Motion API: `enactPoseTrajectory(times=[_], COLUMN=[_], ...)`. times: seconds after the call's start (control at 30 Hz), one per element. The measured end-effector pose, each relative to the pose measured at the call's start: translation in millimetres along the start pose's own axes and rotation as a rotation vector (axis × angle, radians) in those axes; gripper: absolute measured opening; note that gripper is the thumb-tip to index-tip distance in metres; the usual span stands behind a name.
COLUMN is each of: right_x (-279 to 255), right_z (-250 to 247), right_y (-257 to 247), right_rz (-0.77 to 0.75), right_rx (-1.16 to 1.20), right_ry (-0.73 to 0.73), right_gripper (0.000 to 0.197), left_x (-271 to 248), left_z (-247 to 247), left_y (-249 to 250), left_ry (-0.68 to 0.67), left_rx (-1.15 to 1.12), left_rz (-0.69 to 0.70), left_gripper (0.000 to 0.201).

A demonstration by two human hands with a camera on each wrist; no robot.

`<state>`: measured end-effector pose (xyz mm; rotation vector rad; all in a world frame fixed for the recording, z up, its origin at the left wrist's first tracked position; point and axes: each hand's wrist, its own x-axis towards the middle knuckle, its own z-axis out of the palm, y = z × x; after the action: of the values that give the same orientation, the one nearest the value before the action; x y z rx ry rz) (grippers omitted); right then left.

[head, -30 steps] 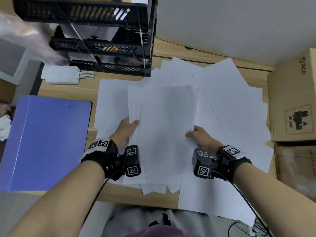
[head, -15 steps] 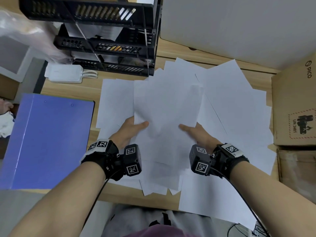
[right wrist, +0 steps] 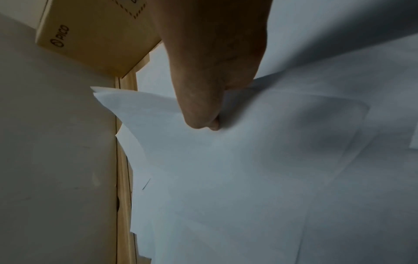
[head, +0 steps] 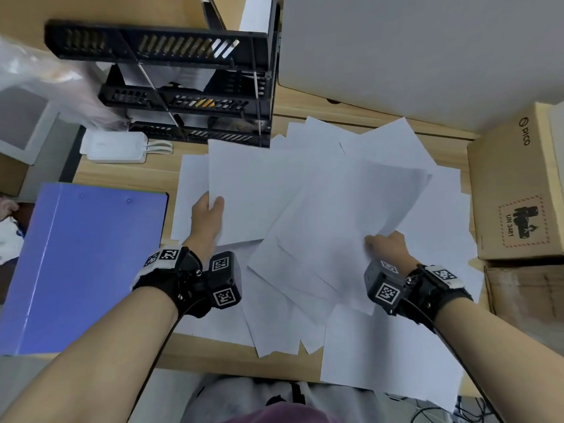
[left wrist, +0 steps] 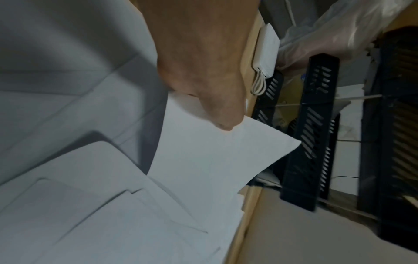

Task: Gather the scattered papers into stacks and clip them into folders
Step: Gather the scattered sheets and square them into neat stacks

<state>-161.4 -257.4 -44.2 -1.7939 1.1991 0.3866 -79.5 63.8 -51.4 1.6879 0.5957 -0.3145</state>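
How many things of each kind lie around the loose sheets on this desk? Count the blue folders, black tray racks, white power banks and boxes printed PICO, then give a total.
Blue folder: 1
Black tray rack: 1
White power bank: 1
PICO box: 1
Total: 4

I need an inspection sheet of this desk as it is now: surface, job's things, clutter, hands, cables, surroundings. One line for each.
Surface: wooden desk, mostly under loose white papers that overlap at many angles.
Job's things: blue folder lies closed at the left, apart from the papers.
Clutter: white power bank; cardboard box at the right.
Hands: left hand pinches one sheet at its edge; right hand pinches a small bundle of sheets.
Cables: short white loop on the power bank; black leads run from both wrist cameras.
Surroundings: black tiered tray rack at the back; grey wall panel.
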Motion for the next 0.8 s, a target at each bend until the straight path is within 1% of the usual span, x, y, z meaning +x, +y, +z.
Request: enactPoseTrajectory(times=[0.07, 0.13, 0.17, 0.2, 0.23, 0.27, 0.3, 0.33, 0.4, 0.47, 0.53, 0.67, 0.8], right_x=[-2.7, -5.3, -6.6, -6.2, -8.1, -9.5, -12.8, -15.0, -13.3, -8.3, -12.0, -24.6, -27.2], right_z=[-3.3, -3.7, -3.3, -3.2, -1.8, 0.2, 2.2, 4.3, 8.4, 11.2, 11.7, 10.2, 7.9], right_y=[1.7, 1.4, 0.1, -0.3, -1.7, -2.6, -3.9, -4.4, -3.4, -2.2, -7.1, -19.4, -29.7], right_rz=[0.026, 0.052, 0.052, 0.048, 0.034, 0.023, 0.003, -0.012, -0.027, -0.044, -0.068, -0.090, -0.157], right_rx=[-0.047, -0.088, -0.093, -0.101, -0.112, -0.123, -0.129, -0.140, -0.165, -0.194, -0.211, -0.165, -0.084], right_ry=[-0.046, -0.093, -0.093, -0.093, -0.094, -0.100, -0.107, -0.119, -0.146, -0.166, -0.157, -0.062, 0.008], right_gripper=[0.008, 0.007, 0.008, 0.014, 0.016, 0.012, 0.005, 0.009, 0.025, 0.034, 0.033, 0.027, 0.029], left_x=[-1.7, -3.8, -4.9, -6.1, -7.4, -9.0, -10.1, -10.6, -10.1, -8.9, -8.7, -9.8, -10.0], left_z=[1.4, 5.8, 8.3, 11.0, 13.0, 13.9, 14.0, 13.6, 11.8, 7.6, 0.5, -17.3, -33.5], left_y=[15.2, 36.1, 48.1, 61.2, 73.8, 85.9, 95.2, 102.3, 109.7, 115.5, 123.5, 144.4, 160.4], left_ry=[-0.034, -0.118, -0.176, -0.228, -0.259, -0.273, -0.273, -0.260, -0.199, -0.117, -0.086, -0.081, -0.153], left_rx=[-0.029, 0.004, 0.068, 0.143, 0.202, 0.240, 0.259, 0.261, 0.288, 0.344, 0.354, 0.415, 0.488], left_rz=[0.039, 0.110, 0.172, 0.248, 0.328, 0.411, 0.493, 0.562, 0.680, 0.779, 0.828, 0.933, 0.921], left_gripper=[0.030, 0.031, 0.028, 0.025, 0.022, 0.020, 0.019, 0.018, 0.016, 0.022, 0.027, 0.025, 0.027])
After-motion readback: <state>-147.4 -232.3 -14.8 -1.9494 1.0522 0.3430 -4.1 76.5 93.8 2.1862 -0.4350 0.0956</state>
